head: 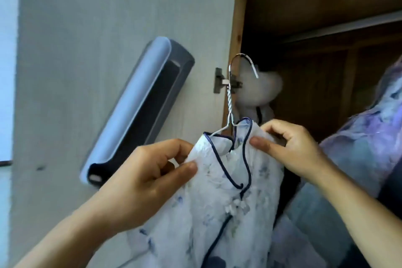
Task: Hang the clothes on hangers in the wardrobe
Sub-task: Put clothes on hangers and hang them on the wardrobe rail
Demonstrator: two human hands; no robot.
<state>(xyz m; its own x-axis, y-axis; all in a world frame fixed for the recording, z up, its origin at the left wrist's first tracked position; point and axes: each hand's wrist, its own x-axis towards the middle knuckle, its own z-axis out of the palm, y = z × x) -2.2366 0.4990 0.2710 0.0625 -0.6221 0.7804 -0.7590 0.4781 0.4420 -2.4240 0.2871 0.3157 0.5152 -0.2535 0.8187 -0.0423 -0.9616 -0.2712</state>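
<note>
A: Garment status?

B: 1 white dress (217, 213), thin fabric, faint blue-grey floral print, navy piping along the collar and down the front opening. Small white knot buttons below the collar. It's on 1 white wire hanger (230, 102) with a twisted neck; the hook is free in the air, just in front of the wardrobe (304, 6) opening, not on the rail (348, 26).

A: Hands?

B: 2 in view. Left hand (143, 172) pinches the dress's left shoulder between thumb and fingers. Right hand (291, 148) pinches the right shoulder fabric by the collar, fingers curled. Both are grasping the dress, hanger wire between them.

A: Where's all this relative to the wardrobe?

B: At its left edge, beside the open door (108, 17). 1 metal hinge (226, 81) sits right behind the hanger neck.

A: Anything else in there?

B: 1 purple-blue patterned garment (369, 137) at the right, inside the wardrobe. 1 blurred white item (265, 89) hangs further back, behind the hook; can't tell what it is. 1 grey-blue oblong fitting (134, 113) is mounted on the door's inner face, tilted in view.
</note>
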